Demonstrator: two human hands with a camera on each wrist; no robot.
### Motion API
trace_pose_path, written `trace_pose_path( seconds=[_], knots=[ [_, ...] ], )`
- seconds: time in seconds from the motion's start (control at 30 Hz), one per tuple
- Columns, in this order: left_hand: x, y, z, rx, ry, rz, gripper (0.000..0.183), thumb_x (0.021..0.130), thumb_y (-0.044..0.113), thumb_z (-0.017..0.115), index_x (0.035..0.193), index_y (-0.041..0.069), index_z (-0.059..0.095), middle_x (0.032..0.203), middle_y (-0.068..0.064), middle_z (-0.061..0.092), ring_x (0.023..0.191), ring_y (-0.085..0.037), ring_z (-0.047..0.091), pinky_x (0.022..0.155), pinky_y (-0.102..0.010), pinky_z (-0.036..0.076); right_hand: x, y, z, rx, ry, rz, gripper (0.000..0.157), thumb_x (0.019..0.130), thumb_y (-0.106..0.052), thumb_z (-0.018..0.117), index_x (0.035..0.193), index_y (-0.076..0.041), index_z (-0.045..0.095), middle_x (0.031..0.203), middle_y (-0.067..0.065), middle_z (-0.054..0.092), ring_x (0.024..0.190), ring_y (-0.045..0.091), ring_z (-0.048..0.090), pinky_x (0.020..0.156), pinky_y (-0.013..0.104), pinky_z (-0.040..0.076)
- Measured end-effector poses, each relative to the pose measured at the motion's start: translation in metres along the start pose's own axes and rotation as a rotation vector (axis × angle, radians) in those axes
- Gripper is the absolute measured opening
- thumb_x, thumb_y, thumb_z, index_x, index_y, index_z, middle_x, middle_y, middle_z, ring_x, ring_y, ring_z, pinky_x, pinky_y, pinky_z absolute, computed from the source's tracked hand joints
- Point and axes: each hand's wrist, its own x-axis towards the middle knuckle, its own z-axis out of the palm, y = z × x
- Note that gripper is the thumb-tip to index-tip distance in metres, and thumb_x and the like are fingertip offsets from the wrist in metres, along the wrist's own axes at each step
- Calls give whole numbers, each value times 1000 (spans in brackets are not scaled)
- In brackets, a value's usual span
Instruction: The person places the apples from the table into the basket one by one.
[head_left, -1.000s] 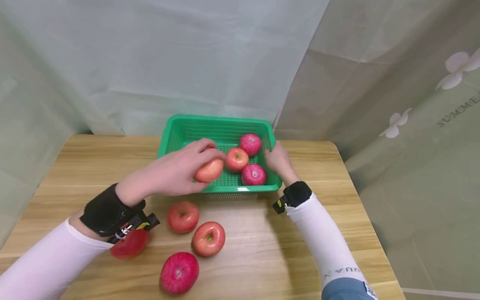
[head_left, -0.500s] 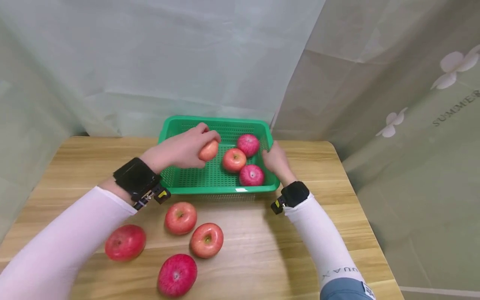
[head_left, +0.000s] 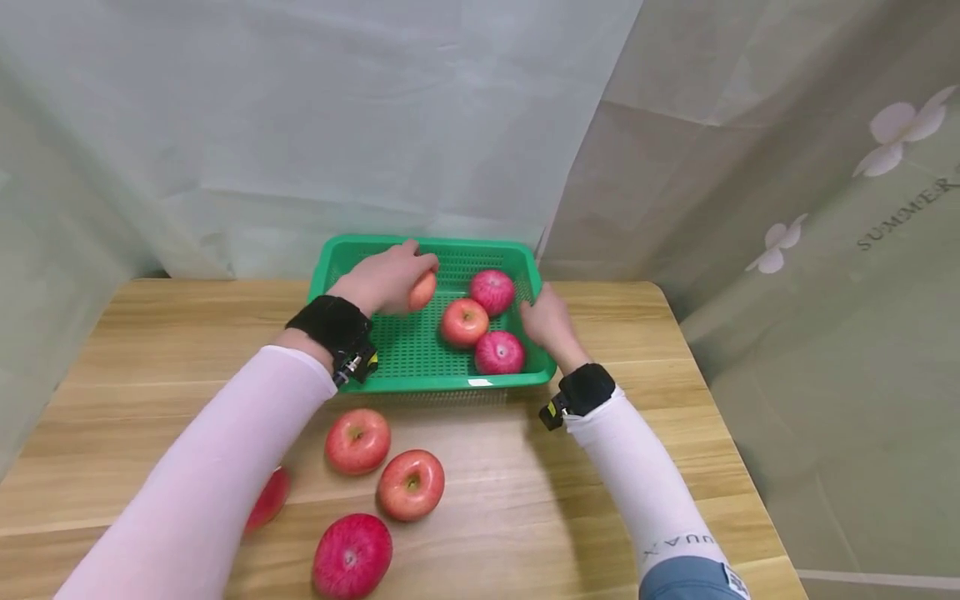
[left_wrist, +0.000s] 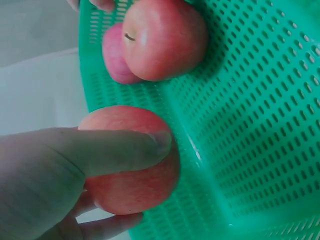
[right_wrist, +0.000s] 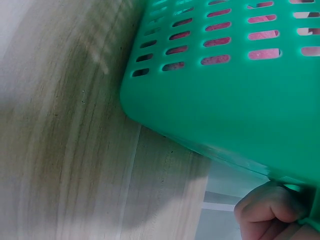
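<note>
The head view shows a wood-grained surface (head_left: pixel 495 517) before whitish hanging sheets (head_left: pixel 315 117), a white sleeve (head_left: pixel 202 475) partly hiding one red apple (head_left: pixel 271 498), and a green slotted plastic basket (head_left: pixel 420 384) holding three round apples (head_left: pixel 464 322). In the left wrist view, the left hand's grip (left_wrist: pixel 60 165) curls round a smooth pinkish-red apple (left_wrist: pixel 140 192) over the basket; in the right wrist view, the right hand's grip (right_wrist: pixel 270 210) clasps the basket's rim.

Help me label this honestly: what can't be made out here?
Head: much of the held apple, behind the left grip.
Head: part of the leftmost apple, behind the left sleeve.
Right wrist: pink fruit, mostly behind the basket's slotted wall.
Right wrist: part of the right grip, cut off by the bottom edge.
</note>
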Motion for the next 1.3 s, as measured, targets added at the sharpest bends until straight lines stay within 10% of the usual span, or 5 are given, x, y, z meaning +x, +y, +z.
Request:
trace_pose_path(
  seconds=[0.9,1.3],
  knots=[
    [40,2,31,149,-38,-22,59,92,9,74,147,12,55,151,-31,44,133,-49,51,98,-60,55,-7,-2,4,-18,6,4,54,110,-22,51,153,9,39,135,29,61,122,41,63,95,54,58],
    [45,3,36,259,29,87,47,97,14,70,144,17,65,150,-22,52,139,-44,46,115,-63,40,-10,-6,5,-28,4,12,55,111,-23,51,155,9,38,137,30,61,123,41,64,95,54,59]
  ],
)
